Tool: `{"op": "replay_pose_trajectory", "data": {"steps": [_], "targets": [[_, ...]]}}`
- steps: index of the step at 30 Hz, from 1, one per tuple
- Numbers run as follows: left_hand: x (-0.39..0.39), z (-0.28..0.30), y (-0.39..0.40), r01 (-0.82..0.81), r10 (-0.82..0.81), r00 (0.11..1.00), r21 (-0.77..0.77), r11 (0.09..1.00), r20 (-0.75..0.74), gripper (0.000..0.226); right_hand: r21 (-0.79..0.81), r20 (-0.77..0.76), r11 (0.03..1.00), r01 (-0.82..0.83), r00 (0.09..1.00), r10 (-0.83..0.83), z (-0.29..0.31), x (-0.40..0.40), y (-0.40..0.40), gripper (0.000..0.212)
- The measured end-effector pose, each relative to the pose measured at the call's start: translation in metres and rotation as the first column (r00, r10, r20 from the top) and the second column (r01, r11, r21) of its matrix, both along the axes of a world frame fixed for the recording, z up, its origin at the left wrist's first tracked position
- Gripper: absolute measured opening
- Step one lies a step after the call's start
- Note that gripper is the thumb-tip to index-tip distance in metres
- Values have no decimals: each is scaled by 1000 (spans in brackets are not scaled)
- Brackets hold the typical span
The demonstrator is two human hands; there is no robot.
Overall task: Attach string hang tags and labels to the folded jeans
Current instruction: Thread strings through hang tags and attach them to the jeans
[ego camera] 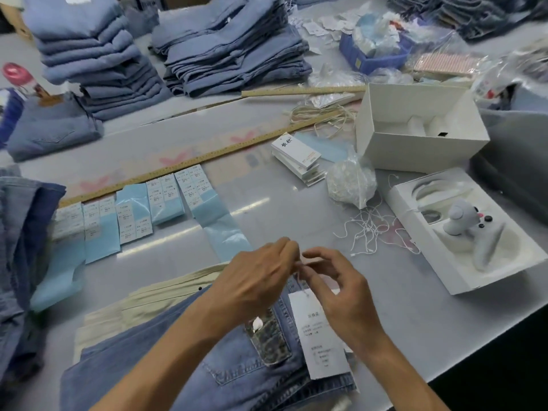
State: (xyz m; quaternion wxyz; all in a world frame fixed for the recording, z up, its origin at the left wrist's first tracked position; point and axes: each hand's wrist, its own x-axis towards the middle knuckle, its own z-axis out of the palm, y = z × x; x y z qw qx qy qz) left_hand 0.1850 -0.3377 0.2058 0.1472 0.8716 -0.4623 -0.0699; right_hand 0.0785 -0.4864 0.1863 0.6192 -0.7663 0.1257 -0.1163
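A folded pair of blue jeans (178,369) lies at the table's near edge, on top of cream fabric (142,304). A white hang tag (321,342) rests on the jeans near the waistband. Above the tag, my left hand (252,280) and my right hand (341,295) meet, both pinching a thin white string (299,269) that runs down to the tag's top. Loose white strings (370,229) lie to the right. Further back a stack of white hang tags (299,157) sits on the table. Blue label sheets (133,215) lie in a row at left.
Tall stacks of folded jeans (231,46) stand at the back, and more denim (20,238) hangs at the left edge. A white open box (415,134), a white tray holding a grey controller (465,229), a bag of strings (351,182), two wooden rulers (189,161) and a blue bin (373,57) crowd the right side.
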Motion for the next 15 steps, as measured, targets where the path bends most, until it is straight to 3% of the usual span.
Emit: {"op": "replay_pose_trajectory", "data": {"steps": [3,6,9,11,13,15], "targets": [[8,10,-9,-13,6,996,-85,996,-88,19,248,-78,963,-106,989,129,13,3,-14,21],[4,5,-22,-66,28,981,-193,979,-191,27,216,-66,972,-87,992,103,20,2,-27,12],[2,-21,-30,-352,189,884,-345,870,-427,26,305,-33,952,8,999,2,31,1,-45,9],[5,-51,-26,-494,341,815,-253,832,-469,15,357,3,932,64,998,-69,44,1,-61,8],[-1,-83,-17,-445,419,828,16,895,-372,18,346,47,932,107,990,-131,58,3,-74,3],[-12,-111,-11,-405,418,861,108,908,-290,20,282,111,951,130,980,-166,70,8,-84,12]]}}
